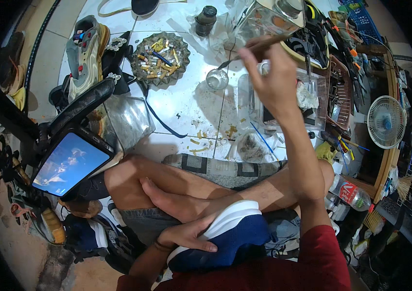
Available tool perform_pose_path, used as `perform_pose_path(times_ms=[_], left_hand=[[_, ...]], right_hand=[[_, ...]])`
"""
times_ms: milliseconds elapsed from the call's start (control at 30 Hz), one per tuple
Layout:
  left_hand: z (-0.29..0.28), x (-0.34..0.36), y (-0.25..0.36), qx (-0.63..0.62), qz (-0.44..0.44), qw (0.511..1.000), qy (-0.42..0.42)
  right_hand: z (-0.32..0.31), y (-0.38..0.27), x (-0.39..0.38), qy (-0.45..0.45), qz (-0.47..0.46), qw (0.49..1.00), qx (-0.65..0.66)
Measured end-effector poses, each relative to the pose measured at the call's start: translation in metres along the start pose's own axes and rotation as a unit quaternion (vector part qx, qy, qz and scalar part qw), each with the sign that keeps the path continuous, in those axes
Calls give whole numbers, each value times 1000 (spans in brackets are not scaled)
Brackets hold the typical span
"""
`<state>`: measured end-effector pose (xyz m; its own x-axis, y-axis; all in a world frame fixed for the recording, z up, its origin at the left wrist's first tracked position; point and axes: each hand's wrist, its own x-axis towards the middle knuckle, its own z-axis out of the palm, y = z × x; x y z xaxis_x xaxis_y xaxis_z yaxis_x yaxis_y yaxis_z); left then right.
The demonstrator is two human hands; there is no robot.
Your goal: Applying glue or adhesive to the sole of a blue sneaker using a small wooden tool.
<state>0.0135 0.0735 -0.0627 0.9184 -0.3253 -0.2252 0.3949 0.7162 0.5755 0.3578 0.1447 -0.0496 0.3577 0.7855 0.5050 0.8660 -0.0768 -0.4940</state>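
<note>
Your work area is the white tiled floor (177, 104). The navy shoe (242, 237) lies in your lap, its white sole (235, 213) facing away from you; sole and upper appear joined. Work appears under way, but the amount done or remaining cannot be determined. Your left hand (194, 236) steadies the shoe: thumb across the navy upper, other fingers largely hidden. Your right hand (275, 80) pinches a brown-handled tool (270, 42) in curled fingers. Its dark tip points toward the small glass jar (217, 80); contact cannot be confirmed. Yellowish scraps (231, 131) lie nearby.
</note>
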Motion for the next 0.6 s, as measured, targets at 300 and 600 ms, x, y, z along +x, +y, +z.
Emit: perform_pose_path(times_ms=[300, 600], left_hand=[[1, 3, -18, 24, 27, 999, -22], [4, 5, -3, 63, 55, 996, 0]], right_hand=[[28, 14, -45, -38, 26, 998, -48], [-27, -23, -35, -24, 245, 910, 333]])
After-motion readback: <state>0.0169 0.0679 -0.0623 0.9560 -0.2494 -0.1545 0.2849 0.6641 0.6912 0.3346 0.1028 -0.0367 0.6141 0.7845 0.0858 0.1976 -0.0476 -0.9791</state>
